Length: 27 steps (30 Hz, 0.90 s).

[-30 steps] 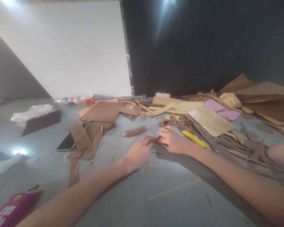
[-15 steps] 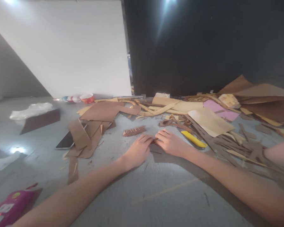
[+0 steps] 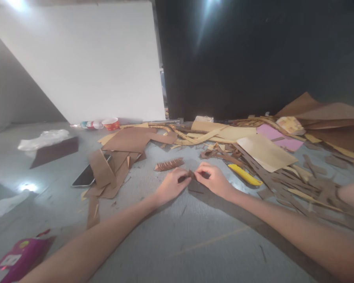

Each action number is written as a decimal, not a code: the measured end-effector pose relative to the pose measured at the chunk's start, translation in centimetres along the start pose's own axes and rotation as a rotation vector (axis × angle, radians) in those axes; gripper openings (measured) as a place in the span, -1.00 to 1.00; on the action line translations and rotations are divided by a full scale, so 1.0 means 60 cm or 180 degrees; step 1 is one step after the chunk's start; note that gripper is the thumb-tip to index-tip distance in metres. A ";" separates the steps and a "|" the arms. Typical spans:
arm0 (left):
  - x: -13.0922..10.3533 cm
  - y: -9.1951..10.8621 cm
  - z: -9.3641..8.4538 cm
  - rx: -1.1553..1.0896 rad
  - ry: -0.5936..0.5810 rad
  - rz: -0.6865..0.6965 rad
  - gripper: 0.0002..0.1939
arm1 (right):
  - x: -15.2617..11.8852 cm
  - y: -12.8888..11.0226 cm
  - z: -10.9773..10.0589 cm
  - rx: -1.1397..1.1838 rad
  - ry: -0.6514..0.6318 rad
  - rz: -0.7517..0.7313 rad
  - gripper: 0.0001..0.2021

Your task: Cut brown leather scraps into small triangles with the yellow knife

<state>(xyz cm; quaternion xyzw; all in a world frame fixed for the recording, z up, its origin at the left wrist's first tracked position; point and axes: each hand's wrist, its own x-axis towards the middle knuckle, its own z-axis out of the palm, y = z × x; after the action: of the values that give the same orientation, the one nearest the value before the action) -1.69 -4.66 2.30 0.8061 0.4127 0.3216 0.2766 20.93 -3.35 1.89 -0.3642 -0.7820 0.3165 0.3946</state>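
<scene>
My left hand (image 3: 171,185) and my right hand (image 3: 214,181) meet low over the grey table, each closed in a pinch. Between their fingertips is a small brown piece (image 3: 192,175), mostly covered, its material too blurred to tell. Just beyond my left hand lies a short brown strip with a row of pale slits or points (image 3: 168,164). A thin dark sliver (image 3: 196,192) rests on the table below the fingers. To the right of my right hand is a yellow knife-like tool (image 3: 244,175).
Brown sheets (image 3: 125,139) and a phone (image 3: 83,177) partly under them lie left. Scrap strips (image 3: 262,177), a cream sheet (image 3: 265,152) and a pink sheet (image 3: 279,137) spread right. Another person's forearm (image 3: 352,190) reaches in there. A red cup (image 3: 110,124) and purple case (image 3: 22,257) sit left.
Both hands have curled from flatter, lowered fingers into rounded pinches, showing the brown piece between them. The whole view has shifted slightly.
</scene>
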 end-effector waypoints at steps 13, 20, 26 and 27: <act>-0.004 0.003 -0.004 -0.0040 0.0085 -0.0225 -0.68 | -0.003 -0.020 -0.009 -0.0077 -0.0075 -0.0177 -0.74; -0.006 0.004 -0.004 -0.0107 0.0158 -0.0147 -0.71 | -0.004 -0.006 -0.002 -0.0142 -0.0176 -0.0273 -0.77; -0.006 -0.004 -0.002 -0.0193 0.0168 -0.0256 -0.71 | -0.005 -0.013 -0.005 -0.0096 -0.0263 -0.0178 -0.80; -0.006 -0.004 -0.002 -0.0245 0.0174 -0.0314 -0.72 | -0.005 -0.015 -0.006 -0.0096 -0.0329 -0.0157 -0.79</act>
<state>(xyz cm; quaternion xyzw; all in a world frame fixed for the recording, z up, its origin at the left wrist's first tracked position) -2.06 -4.80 2.08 0.7644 0.4466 0.3451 0.3115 21.09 -4.00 2.69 -0.3339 -0.8148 0.3133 0.3558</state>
